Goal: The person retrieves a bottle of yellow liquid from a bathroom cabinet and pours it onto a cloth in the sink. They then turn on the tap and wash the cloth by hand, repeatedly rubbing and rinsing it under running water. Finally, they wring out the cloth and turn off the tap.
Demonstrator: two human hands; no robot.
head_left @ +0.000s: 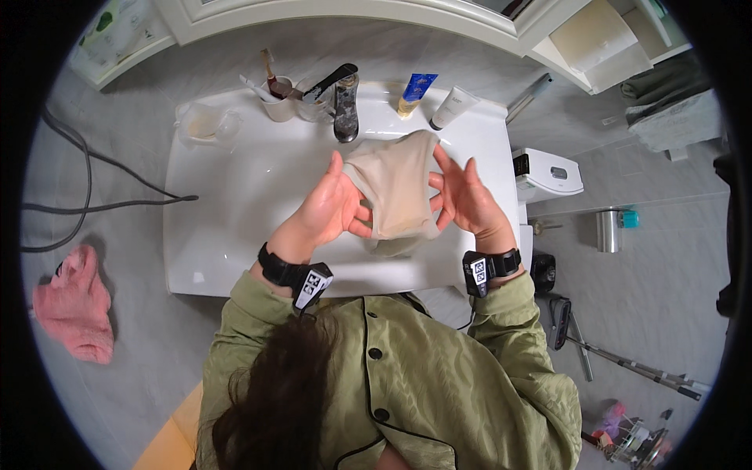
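Over the white washbasin (pixel 227 211), a pair of thin beige underpants (pixel 401 184) is spread between my two hands. My left hand (pixel 333 204) holds its left side, the fingers partly behind the cloth and the thumb pointing up and away. On the opposite side, my right hand (pixel 472 202) holds the edge with the fingers curled behind it, the thumb also raised. A yellowish patch shows on the lower middle of the cloth, and a fold hangs below. Just beyond the cloth stands the metal tap (pixel 345 110) with its black lever.
On the basin's back ledge are a soap dish (pixel 205 124), a cup with toothbrushes (pixel 278 106), a clear glass (pixel 315 110), a blue and yellow tube (pixel 415 94) and a white tube (pixel 454 107). A cabinet (pixel 345 17) overhangs the back. A pink towel (pixel 74 305) hangs at the left.
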